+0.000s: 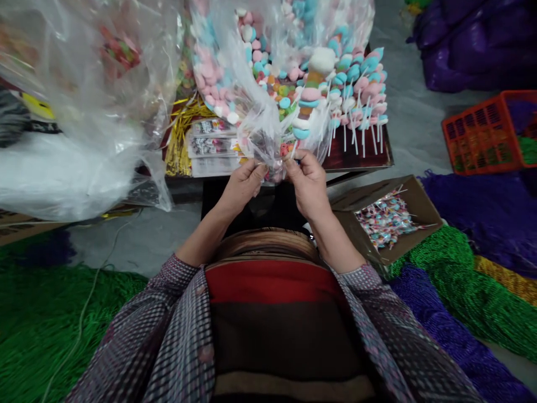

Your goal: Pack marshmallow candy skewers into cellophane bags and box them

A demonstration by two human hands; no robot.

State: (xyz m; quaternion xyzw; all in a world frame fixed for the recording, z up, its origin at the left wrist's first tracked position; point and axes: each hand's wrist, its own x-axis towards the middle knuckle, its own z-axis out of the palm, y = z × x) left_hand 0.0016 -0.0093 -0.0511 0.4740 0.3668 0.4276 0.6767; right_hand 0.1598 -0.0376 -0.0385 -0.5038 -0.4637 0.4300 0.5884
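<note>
Marshmallow-and-gummy skewer (311, 94), held at the near edge of the worktop (342, 162) for two-handed work at its stick end.
Step in hand was judged to be fine handling near the lower end of the white stick (295, 147); the next move appeared to call for a steady grip there, with minimal pressure on the soft pieces. The skewer tilted away and to the right, before the clear plastic bag (262, 115); its candy sat beyond the fingertips, apart from the right palm. The right hand (310, 187) appeared to pinch the stick between thumb and forefinger. The left hand (241, 187), just beside it, had thumb and forefinger pressed together; what lay between them could not be determined.
</note>
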